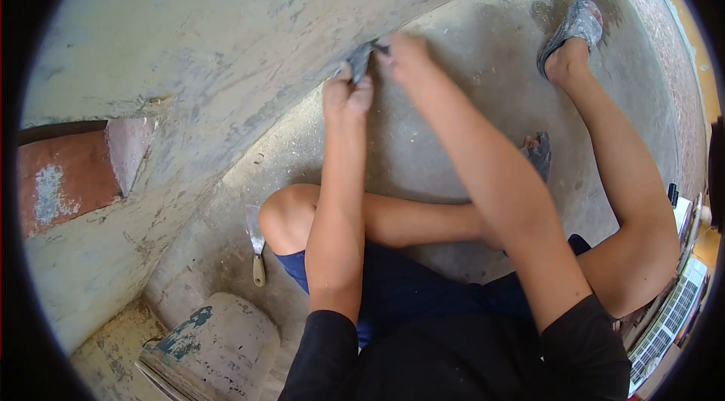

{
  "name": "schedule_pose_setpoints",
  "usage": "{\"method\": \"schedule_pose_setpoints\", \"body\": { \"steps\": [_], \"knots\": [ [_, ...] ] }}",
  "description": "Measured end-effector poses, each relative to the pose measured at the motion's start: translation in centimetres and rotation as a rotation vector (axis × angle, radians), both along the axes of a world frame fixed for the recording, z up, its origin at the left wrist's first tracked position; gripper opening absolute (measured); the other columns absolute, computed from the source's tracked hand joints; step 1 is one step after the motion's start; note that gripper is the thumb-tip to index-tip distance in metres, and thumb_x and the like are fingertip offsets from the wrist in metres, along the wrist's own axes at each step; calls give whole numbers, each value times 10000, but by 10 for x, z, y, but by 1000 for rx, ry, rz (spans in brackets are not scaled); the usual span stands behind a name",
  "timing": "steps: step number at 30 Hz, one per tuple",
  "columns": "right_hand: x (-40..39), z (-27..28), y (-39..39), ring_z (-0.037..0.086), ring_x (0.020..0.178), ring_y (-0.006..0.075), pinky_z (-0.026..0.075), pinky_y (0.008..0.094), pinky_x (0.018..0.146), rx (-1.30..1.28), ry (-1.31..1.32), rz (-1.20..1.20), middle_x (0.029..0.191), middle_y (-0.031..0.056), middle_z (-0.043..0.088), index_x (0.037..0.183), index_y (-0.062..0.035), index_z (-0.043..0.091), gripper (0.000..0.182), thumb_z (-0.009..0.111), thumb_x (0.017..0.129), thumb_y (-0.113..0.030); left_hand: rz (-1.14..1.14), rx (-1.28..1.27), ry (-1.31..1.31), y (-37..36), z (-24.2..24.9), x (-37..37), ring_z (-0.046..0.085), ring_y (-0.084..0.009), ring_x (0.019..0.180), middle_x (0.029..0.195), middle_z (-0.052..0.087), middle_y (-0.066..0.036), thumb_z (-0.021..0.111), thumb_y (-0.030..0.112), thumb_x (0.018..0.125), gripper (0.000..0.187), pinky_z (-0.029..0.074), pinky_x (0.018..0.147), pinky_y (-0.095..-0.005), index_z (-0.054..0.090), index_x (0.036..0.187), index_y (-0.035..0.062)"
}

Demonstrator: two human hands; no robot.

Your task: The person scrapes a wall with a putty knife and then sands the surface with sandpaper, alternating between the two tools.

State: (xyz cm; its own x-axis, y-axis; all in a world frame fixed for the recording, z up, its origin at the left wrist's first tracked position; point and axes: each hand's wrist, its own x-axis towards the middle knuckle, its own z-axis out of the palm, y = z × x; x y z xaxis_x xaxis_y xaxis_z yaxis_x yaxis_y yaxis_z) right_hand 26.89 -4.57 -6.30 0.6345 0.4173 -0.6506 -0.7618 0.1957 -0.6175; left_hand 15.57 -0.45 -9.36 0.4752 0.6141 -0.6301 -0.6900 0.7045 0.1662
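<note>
Both hands are close together low against the pale, smudged wall [249, 46], near where it meets the floor. My left hand [347, 95] is closed, its thumb and fingers pinching a small dark grey piece of sheet [361, 63] that could be sandpaper or cloth. Slightly blurred, my right hand [405, 56] has its fingers bent around a dark end at the sheet's upper right. Whether that end belongs to the same piece is hard to make out. By my bent knee, a scraper [259, 266] with a pale handle lies on the floor.
A paint-stained bucket [226, 348] stands at lower left by the wall. The wall has a reddish-brown recess [72, 178]. My outstretched foot wears a grey sandal [574, 23] on the concrete floor [468, 91]. A white slatted panel [668, 325] and other items line the right edge.
</note>
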Motion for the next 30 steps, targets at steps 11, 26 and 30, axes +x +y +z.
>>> {"method": "schedule_pose_setpoints", "body": {
  "steps": [11,26,30],
  "knots": [
    [-49,-8,-102,651,1049,241,503,408,960,522,291,347,1179,120,664,1192,6,597,304,613,906,-96,-696,416,599,-7,53,-57,675,-238,855,980,672,-146,501,47,976,178,570,775,-374,617,1080,-41],
    [-56,9,-131,677,1029,213,532,369,925,305,57,526,1155,109,685,1232,-1,602,332,650,942,-157,-841,1341,1232,-12,68,-53,701,-257,781,871,727,-175,705,199,872,269,532,735,-346,705,999,-38],
    [-31,1,-138,696,962,222,559,376,870,239,25,296,1107,114,697,1194,4,621,285,638,931,-105,-772,1352,1327,-2,64,-62,663,-178,702,799,725,-111,683,195,898,257,505,665,-306,712,1005,-37]
  ]
}}
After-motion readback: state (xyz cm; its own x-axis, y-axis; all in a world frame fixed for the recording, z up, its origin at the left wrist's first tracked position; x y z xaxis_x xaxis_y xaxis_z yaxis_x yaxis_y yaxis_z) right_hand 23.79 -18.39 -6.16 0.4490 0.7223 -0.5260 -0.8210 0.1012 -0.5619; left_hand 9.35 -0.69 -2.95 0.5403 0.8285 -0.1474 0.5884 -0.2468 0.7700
